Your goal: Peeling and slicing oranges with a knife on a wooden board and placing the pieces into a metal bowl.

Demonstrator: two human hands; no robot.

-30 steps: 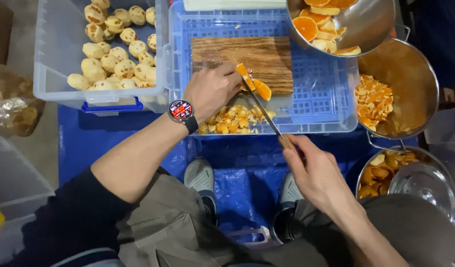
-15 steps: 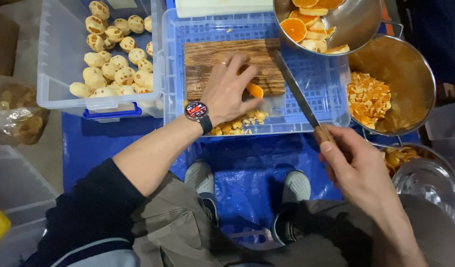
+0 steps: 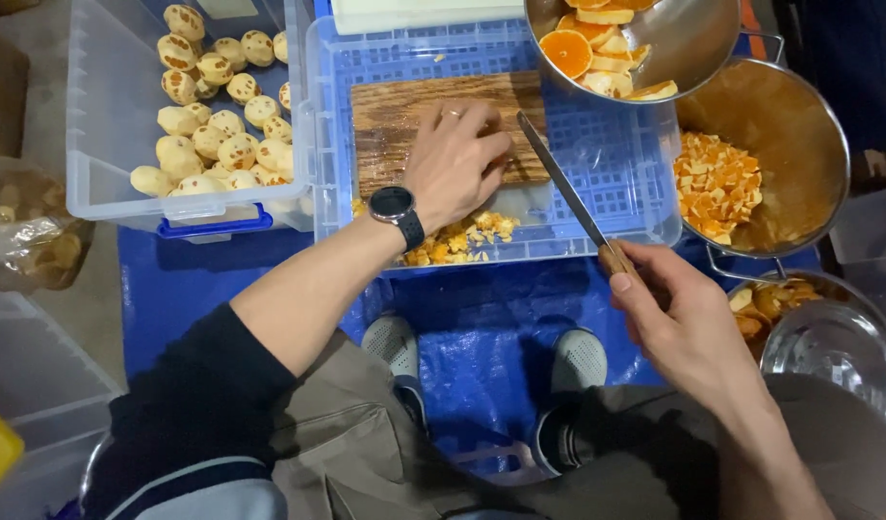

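Observation:
My left hand (image 3: 455, 162), with a dark watch on the wrist, lies palm down on the wooden cutting board (image 3: 390, 120); whatever is under it is hidden. My right hand (image 3: 679, 323) grips the wooden handle of a long knife (image 3: 559, 178), whose blade slants up over the board's right end. The board rests on an upturned blue plastic crate (image 3: 616, 154). A small heap of chopped orange peel (image 3: 457, 241) lies at the crate's near edge, just below my left hand.
A clear tub of peeled pale fruits (image 3: 217, 106) stands at the left. At the top right a steel bowl holds orange slices (image 3: 597, 43); a large pot (image 3: 799, 144) holds diced peel (image 3: 717, 178). Another steel bowl (image 3: 828, 337) sits lower right. Blue tarp (image 3: 482, 356) covers the floor by my shoes.
My left hand has flattened over the orange piece on the board, hiding it. My right hand has drawn the knife back off the piece toward the right, then brought the blade near the board again.

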